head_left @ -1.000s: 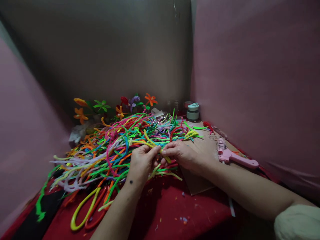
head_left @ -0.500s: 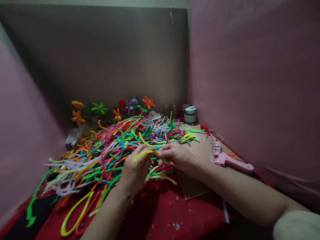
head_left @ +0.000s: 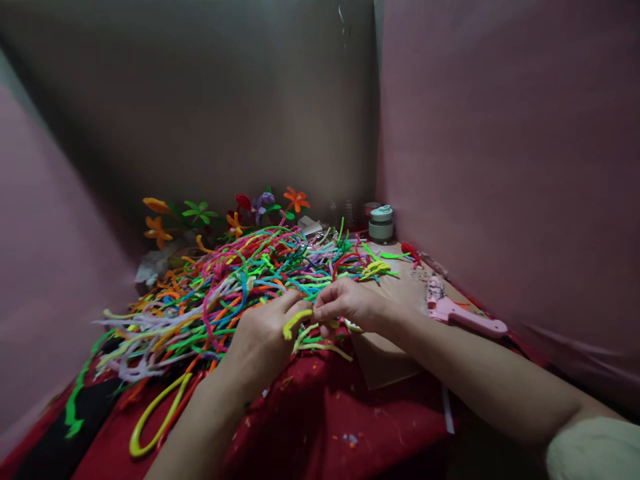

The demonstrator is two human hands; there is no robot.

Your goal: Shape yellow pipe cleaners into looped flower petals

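Observation:
A big tangled heap of pipe cleaners (head_left: 225, 287) in many colours lies on a red cloth (head_left: 325, 413). At its near right edge my left hand (head_left: 263, 333) and my right hand (head_left: 350, 303) meet, both pinching a short yellow pipe cleaner (head_left: 296, 321) that curls between their fingertips. The fingers of both hands are closed on it. A few loose pale green pieces lie just below the hands.
Finished pipe-cleaner flowers (head_left: 227, 210) stand behind the heap. A pink glue gun (head_left: 457, 312) rests on brown cardboard (head_left: 395, 353) at the right, a small lidded jar (head_left: 381, 223) at the back. Yellow and orange scissor handles (head_left: 155, 417) lie near left. Pink walls close both sides.
The yellow pipe cleaner has been bent from a long straight strand into a short curl between my fingers. Both hands have shifted slightly down and toward each other.

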